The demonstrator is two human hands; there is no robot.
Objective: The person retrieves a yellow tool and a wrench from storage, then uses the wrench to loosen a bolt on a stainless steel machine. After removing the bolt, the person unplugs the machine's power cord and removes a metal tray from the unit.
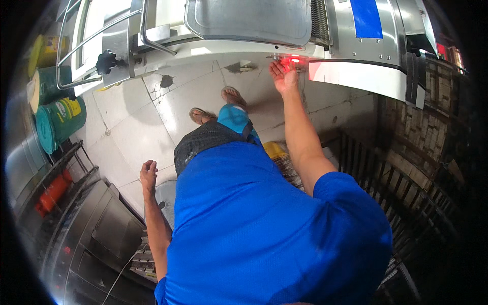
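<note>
My right hand [283,77] reaches forward, palm turned up and fingers parted. It is right beside a glowing red light [295,61] at the lower front edge of a white and steel machine [229,50]; whether the fingertips touch anything there I cannot tell. Just above lies a smooth metal tray [249,19] on the machine. My left hand [148,177] hangs low at my left side, fingers loosely bent, with nothing visible in it. Near it stands a grey stool-like seat [165,197], partly hidden by my body.
Green lidded buckets [61,122] stand at the left, near a red cylinder [54,193] on a rack. A black knob [106,62] and bent metal rails project from the machine. Steel cabinets [109,229] are at lower left, dark slatted racks [391,173] at right. Cracked tiles [137,132] cover the floor.
</note>
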